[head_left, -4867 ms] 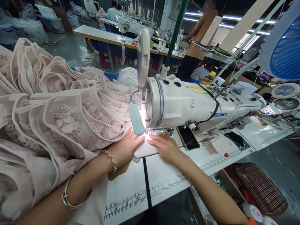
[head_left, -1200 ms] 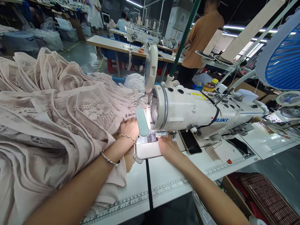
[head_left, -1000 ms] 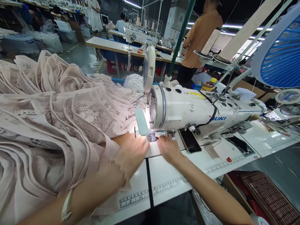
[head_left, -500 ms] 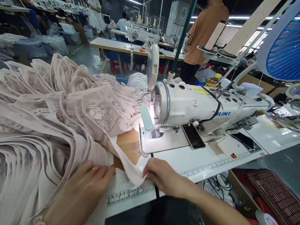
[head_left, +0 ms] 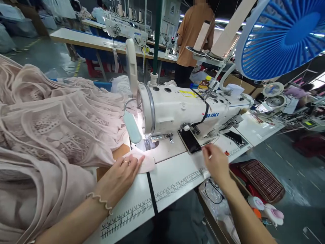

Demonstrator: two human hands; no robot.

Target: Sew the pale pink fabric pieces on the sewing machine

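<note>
My left hand (head_left: 124, 171), with a ring and a coiled wristband, lies with its fingers fairly flat on the end of a pale pink fabric band (head_left: 147, 164). That end rests at the front of the sewing machine's (head_left: 175, 110) bed, just before the lit needle area. The band leads back to a large heap of pink lace garments (head_left: 83, 125) on the left. My right hand (head_left: 215, 164) is over the table to the right, close to the black phone (head_left: 190, 141). Its fingers are bent together; what is between them is hidden. The small beige strips there are mostly covered by the hand.
A second dark phone (head_left: 233, 137) lies farther right. A ruler scale (head_left: 177, 184) runs along the table's front edge. A blue fan (head_left: 286, 37) and thread cones (head_left: 203, 35) stand above. Below are an open box (head_left: 215, 220) and a woven seat (head_left: 262, 179). A person (head_left: 195, 34) stands behind.
My right hand has let go of the fabric band and moved right, near the phone. My left hand has moved forward onto the band's end by the machine bed. The view has turned right.
</note>
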